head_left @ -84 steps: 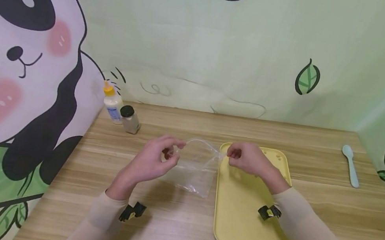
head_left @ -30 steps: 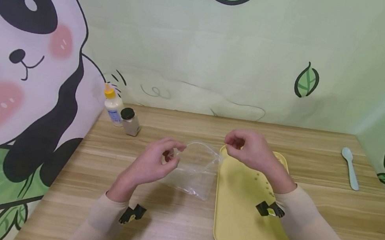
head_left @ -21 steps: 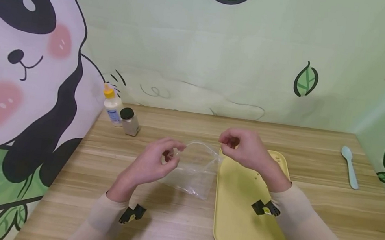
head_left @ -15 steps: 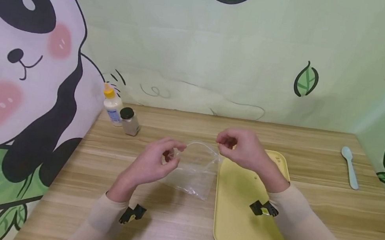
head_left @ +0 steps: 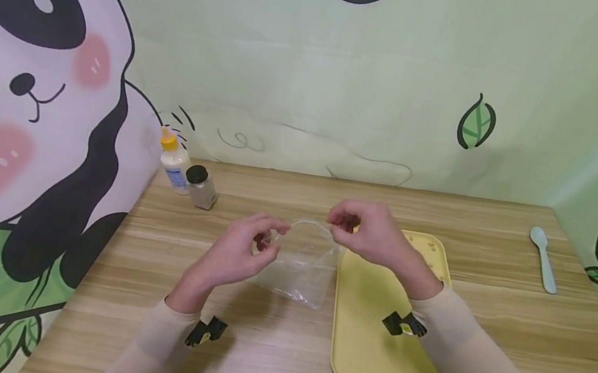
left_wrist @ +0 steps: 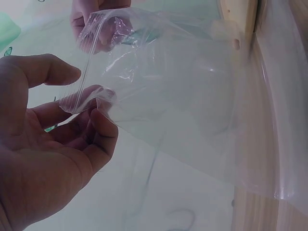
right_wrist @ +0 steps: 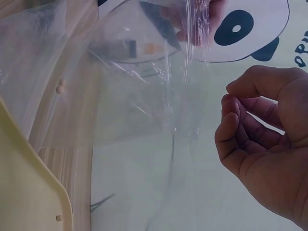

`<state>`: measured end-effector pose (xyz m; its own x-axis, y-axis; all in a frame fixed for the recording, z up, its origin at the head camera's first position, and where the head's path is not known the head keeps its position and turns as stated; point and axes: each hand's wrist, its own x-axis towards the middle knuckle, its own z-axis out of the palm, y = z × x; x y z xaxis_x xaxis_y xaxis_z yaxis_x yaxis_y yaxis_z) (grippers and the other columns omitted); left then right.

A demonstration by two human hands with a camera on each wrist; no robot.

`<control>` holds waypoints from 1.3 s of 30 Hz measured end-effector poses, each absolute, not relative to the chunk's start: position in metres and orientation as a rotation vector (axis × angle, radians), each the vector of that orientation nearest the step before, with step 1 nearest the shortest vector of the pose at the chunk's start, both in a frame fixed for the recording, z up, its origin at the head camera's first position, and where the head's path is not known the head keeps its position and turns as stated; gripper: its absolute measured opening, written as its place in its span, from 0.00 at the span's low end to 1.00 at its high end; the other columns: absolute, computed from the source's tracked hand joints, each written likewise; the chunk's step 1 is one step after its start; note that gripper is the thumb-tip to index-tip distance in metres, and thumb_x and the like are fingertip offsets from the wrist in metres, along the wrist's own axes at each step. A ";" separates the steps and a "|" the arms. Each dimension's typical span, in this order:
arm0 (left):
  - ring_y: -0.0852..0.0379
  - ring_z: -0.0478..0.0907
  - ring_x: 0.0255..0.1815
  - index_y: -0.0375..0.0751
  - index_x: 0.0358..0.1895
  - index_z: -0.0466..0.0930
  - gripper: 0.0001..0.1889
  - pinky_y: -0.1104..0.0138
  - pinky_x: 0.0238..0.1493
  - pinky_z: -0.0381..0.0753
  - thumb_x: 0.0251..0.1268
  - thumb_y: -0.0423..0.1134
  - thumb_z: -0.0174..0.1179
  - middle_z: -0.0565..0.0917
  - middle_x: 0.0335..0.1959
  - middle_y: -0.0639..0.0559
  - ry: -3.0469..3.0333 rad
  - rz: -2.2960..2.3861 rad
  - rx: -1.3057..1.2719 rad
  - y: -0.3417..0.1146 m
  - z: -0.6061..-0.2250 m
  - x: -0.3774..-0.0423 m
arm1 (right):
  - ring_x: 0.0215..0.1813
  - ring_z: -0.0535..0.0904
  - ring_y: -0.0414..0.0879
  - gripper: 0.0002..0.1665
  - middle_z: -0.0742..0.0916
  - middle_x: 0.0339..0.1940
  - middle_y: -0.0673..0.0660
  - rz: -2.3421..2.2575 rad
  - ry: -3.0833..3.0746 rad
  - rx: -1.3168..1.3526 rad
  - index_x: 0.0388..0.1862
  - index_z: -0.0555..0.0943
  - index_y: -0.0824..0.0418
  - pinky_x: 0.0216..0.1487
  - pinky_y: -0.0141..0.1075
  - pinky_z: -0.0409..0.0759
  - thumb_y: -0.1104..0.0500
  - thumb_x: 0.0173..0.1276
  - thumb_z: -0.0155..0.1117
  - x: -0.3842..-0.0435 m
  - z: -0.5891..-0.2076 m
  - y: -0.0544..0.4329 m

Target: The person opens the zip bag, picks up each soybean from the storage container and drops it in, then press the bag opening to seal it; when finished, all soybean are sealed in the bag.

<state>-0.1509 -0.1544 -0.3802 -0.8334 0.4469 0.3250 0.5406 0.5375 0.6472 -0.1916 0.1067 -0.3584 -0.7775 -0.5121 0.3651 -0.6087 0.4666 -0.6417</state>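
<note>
My left hand (head_left: 244, 248) holds a clear zip bag (head_left: 297, 275) by its upper left corner, with curled fingers at the mouth in the left wrist view. The bag's mouth stands parted and its body hangs down by the wood. Two small beige pellets (right_wrist: 60, 86) show through its lower end. My right hand (head_left: 368, 231) is at the bag's upper right side, above the corner of a yellow tray (head_left: 370, 342). Its thumb and fingertips meet, apart from the film in the right wrist view; I cannot tell whether something tiny is between them.
Several small beige pellets (head_left: 432, 247) lie at the tray's far end. A yellow-capped bottle (head_left: 174, 167) and a black-lidded jar (head_left: 201, 189) stand at the back left. A pale blue spoon (head_left: 544, 260) lies at the right, with a printed wall (head_left: 289, 74) behind the table.
My right hand rises from the bag's right edge, then moves left from over the tray to the bag's mouth. My left hand and the bag stay nearly still.
</note>
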 end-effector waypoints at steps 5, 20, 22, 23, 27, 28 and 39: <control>0.60 0.74 0.32 0.38 0.52 0.81 0.16 0.68 0.34 0.80 0.60 0.31 0.59 0.83 0.41 0.47 -2.650 -1.183 -0.857 -0.155 -0.380 -0.151 | 0.29 0.78 0.40 0.05 0.85 0.27 0.50 1.216 -2.573 1.025 0.32 0.85 0.63 0.31 0.32 0.80 0.68 0.57 0.65 -0.192 -0.359 0.104; 0.60 0.74 0.32 0.38 0.53 0.81 0.17 0.63 0.34 0.81 0.60 0.31 0.59 0.83 0.42 0.44 -2.650 -1.188 -0.862 -0.154 -0.382 -0.152 | 0.29 0.77 0.39 0.04 0.85 0.28 0.50 1.205 -2.593 1.098 0.34 0.85 0.61 0.33 0.31 0.81 0.67 0.59 0.67 -0.188 -0.361 0.090; 0.60 0.74 0.32 0.38 0.53 0.81 0.17 0.64 0.34 0.81 0.60 0.31 0.59 0.83 0.42 0.45 -2.647 -1.184 -0.865 -0.155 -0.382 -0.152 | 0.29 0.77 0.39 0.04 0.85 0.28 0.50 1.187 -2.603 1.104 0.34 0.85 0.60 0.33 0.31 0.81 0.66 0.60 0.67 -0.188 -0.362 0.088; 0.60 0.74 0.32 0.38 0.54 0.81 0.17 0.65 0.34 0.81 0.60 0.31 0.59 0.83 0.42 0.45 -2.646 -1.184 -0.866 -0.155 -0.382 -0.151 | 0.29 0.77 0.38 0.04 0.85 0.28 0.49 1.178 -2.609 1.106 0.34 0.85 0.60 0.33 0.31 0.81 0.66 0.60 0.67 -0.188 -0.362 0.087; 0.60 0.73 0.32 0.37 0.54 0.81 0.17 0.65 0.34 0.80 0.60 0.31 0.59 0.83 0.42 0.46 -2.648 -1.194 -0.862 -0.155 -0.382 -0.151 | 0.30 0.77 0.38 0.04 0.86 0.28 0.49 1.150 -2.629 1.110 0.35 0.86 0.60 0.33 0.31 0.80 0.65 0.61 0.67 -0.187 -0.364 0.085; 0.60 0.73 0.32 0.37 0.54 0.81 0.17 0.64 0.34 0.81 0.60 0.31 0.59 0.83 0.42 0.47 -2.649 -1.198 -0.861 -0.155 -0.382 -0.151 | 0.30 0.77 0.37 0.04 0.86 0.29 0.49 1.146 -2.632 1.112 0.35 0.86 0.60 0.33 0.31 0.80 0.65 0.61 0.67 -0.187 -0.364 0.084; 0.60 0.73 0.32 0.38 0.53 0.81 0.17 0.67 0.35 0.79 0.60 0.31 0.60 0.83 0.43 0.47 -2.654 -1.181 -0.862 -0.154 -0.381 -0.151 | 0.30 0.77 0.38 0.04 0.85 0.29 0.48 1.114 -2.665 1.125 0.35 0.85 0.59 0.33 0.31 0.80 0.64 0.61 0.66 -0.186 -0.366 0.083</control>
